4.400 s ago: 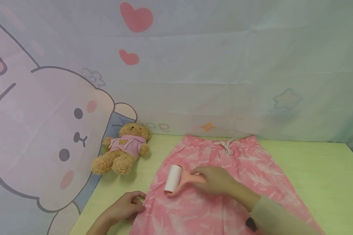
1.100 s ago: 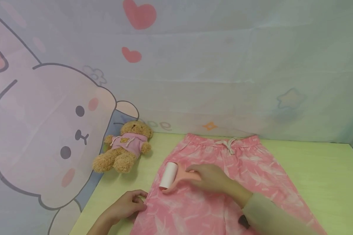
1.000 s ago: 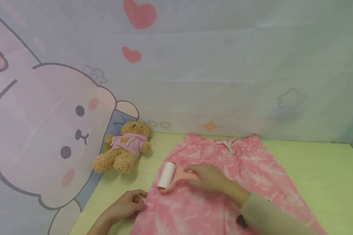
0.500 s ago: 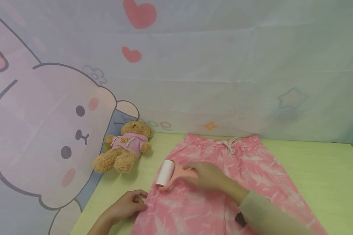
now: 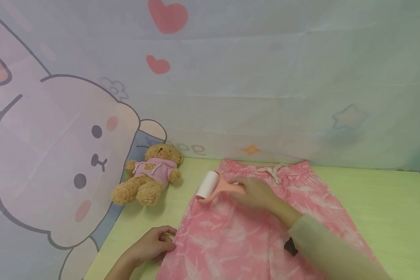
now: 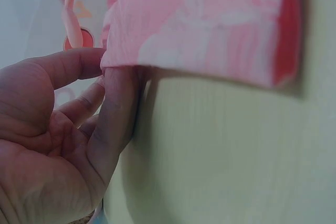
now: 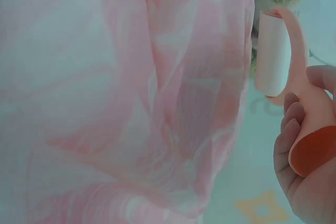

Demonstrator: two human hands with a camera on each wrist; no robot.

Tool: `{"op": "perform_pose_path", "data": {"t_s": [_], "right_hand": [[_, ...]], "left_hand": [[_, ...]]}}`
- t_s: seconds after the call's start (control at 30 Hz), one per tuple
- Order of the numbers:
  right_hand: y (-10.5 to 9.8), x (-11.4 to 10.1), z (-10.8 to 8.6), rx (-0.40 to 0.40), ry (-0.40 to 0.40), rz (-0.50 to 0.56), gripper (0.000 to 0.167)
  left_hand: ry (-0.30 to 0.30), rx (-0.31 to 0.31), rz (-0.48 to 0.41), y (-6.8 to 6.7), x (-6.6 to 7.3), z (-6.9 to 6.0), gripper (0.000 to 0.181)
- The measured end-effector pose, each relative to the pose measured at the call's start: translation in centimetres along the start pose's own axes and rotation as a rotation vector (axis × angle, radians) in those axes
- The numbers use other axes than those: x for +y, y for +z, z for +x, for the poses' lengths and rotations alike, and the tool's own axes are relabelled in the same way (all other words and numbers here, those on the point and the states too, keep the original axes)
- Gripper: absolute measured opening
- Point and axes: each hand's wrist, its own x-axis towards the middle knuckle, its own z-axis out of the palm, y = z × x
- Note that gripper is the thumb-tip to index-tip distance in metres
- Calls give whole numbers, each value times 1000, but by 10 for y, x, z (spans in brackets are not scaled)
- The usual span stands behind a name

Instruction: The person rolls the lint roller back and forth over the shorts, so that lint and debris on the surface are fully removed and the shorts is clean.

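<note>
Pink shorts (image 5: 224, 245) with white leaf-like marks and a pale drawstring lie spread on the table, waistband at the far side. My right hand (image 5: 253, 192) grips the peach handle of a lint roller (image 5: 208, 185). The white roll is near the upper left edge of the shorts; in the right wrist view the lint roller (image 7: 273, 56) appears just past the cloth's edge, and whether it touches is unclear. At the shorts' left edge, my left hand (image 5: 150, 245) pinches the cloth. In the left wrist view the left hand's fingers (image 6: 118, 114) go under that edge.
A teddy bear (image 5: 152, 175) in a pink hoodie lies left of the shorts on the pale yellow-green table (image 5: 378, 210). A printed cloth backdrop (image 5: 248, 77) with a cartoon rabbit hangs behind and at the left. Something small and dark (image 5: 290, 247) sits by the right sleeve.
The right hand has carried the lint roller from the left thigh area up toward the waistband and slightly right. The left hand stays at the shorts' edge.
</note>
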Motion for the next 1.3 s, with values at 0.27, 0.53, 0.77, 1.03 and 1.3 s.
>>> {"op": "perform_pose_path", "data": {"t_s": [0.27,0.53,0.77,1.03,1.3], "right_hand": [[-9,11,10,-9,48,9,36],[-9,25,14,-9,61,-40,40],[-12,35,15,-2,45,-87,38],[-25,51,8,-18,66,-15,50],[-41,70,-10,-38,67,-35,43]], "left_hand": [[6,-8,-18,1,2,0,38],[-6,-11,-26,2,3,-2,37],[-14,-7,-26,2,0,-1,38],[-8,-5,-28,1,0,-1,38],[0,-4,-21,1,0,-1,39]]}}
